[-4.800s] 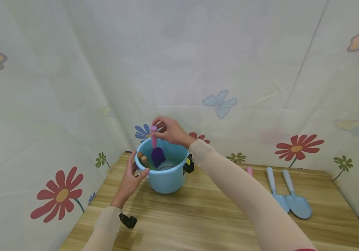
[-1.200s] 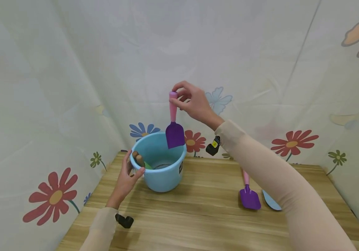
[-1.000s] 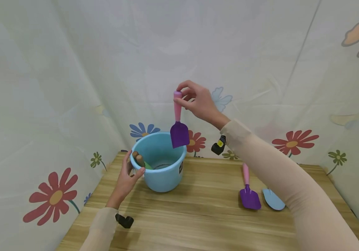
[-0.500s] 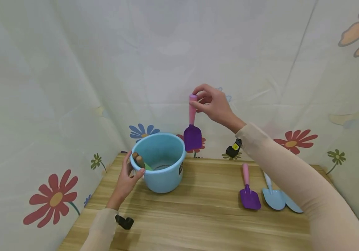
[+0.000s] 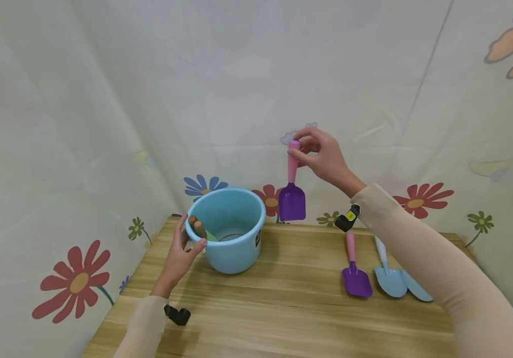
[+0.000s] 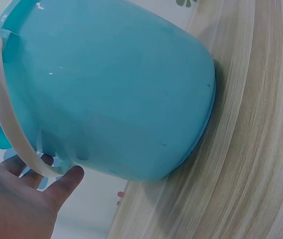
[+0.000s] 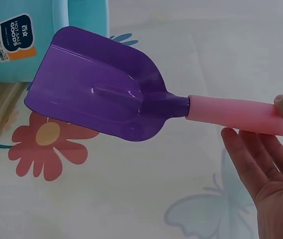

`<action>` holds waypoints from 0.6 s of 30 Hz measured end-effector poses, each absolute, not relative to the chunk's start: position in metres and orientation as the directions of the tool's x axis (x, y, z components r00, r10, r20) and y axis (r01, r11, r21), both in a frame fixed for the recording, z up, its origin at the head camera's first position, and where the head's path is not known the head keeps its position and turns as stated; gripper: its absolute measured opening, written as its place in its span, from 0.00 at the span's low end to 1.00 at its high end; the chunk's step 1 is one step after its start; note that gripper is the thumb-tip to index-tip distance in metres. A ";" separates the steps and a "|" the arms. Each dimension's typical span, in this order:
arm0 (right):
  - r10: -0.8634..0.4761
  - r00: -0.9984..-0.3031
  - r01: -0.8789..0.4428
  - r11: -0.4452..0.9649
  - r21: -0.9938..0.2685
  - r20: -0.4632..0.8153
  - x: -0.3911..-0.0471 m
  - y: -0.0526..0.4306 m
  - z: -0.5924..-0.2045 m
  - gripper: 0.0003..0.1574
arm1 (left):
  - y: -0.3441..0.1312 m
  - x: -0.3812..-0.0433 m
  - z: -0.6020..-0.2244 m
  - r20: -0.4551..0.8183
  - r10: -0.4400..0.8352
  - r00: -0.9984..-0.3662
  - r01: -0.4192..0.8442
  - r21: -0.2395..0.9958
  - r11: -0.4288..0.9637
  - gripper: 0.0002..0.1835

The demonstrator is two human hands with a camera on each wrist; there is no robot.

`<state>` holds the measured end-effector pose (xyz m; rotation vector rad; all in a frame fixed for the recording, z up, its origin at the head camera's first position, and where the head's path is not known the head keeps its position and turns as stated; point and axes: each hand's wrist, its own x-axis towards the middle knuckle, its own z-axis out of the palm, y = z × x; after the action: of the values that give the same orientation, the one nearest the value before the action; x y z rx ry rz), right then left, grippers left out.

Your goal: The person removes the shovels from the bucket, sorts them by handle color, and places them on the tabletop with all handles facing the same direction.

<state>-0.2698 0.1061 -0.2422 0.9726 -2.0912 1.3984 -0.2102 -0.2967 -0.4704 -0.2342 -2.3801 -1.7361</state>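
At the lower left of the head view, a large red flower (image 5: 79,283) is printed on the pale backdrop (image 5: 238,74). Along the bottom of the frame, a wood-grained counter (image 5: 274,318) is seen. Left of centre, the light blue bucket (image 5: 234,258) is stood upright on it and is gripped at the left of its rim by the left hand (image 5: 179,260), the thumb being set apart from the curved fingers. In the left wrist view, a white bail (image 6: 7,109) is shown against the bucket's wall, with fingertips close to one end. Inside the bucket, two brown handles (image 5: 199,228) are leaned against the left wall, a green part (image 5: 211,237) being partly visible beside them. Near the centre, to the right of the bucket, the pink-handled purple shovel (image 5: 292,201) is held clear of the counter, blade downward; its handle end is pinched between thumb and fingers of the right hand (image 5: 325,156). Farther right, a second purple shovel (image 5: 357,283) is laid on the counter. Beside it, two pale blue shovels (image 5: 390,283) are laid, partly hidden by the right sleeve (image 5: 440,278).
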 end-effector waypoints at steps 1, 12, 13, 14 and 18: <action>-0.308 -0.654 -0.756 0.235 -0.611 0.691 -0.269 0.108 -0.243 0.17 | -0.297 -0.210 -0.470 0.240 0.019 -0.971 0.235 0.924 0.303 0.50; -0.279 -0.711 -0.703 0.271 -0.658 0.645 -0.273 0.123 -0.262 0.18 | -0.296 -0.209 -0.472 0.260 0.009 -0.966 0.250 0.916 0.313 0.49; -0.275 -0.715 -0.699 0.274 -0.660 0.643 -0.273 0.124 -0.264 0.18 | -0.296 -0.209 -0.472 0.259 0.009 -0.966 0.249 0.916 0.314 0.49; -0.271 -0.717 -0.697 0.277 -0.662 0.642 -0.273 0.125 -0.266 0.18 | -0.296 -0.208 -0.472 0.258 0.009 -0.966 0.248 0.917 0.314 0.49; -0.260 -0.729 -0.684 0.292 -0.668 0.633 -0.272 0.130 -0.272 0.18 | -0.295 -0.207 -0.471 0.257 0.014 -0.966 0.248 0.919 0.307 0.49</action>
<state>-0.2724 0.1298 -0.2719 0.8465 -2.1630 1.4239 -0.2067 -0.2950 -0.4709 -0.2421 -2.3703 -1.7233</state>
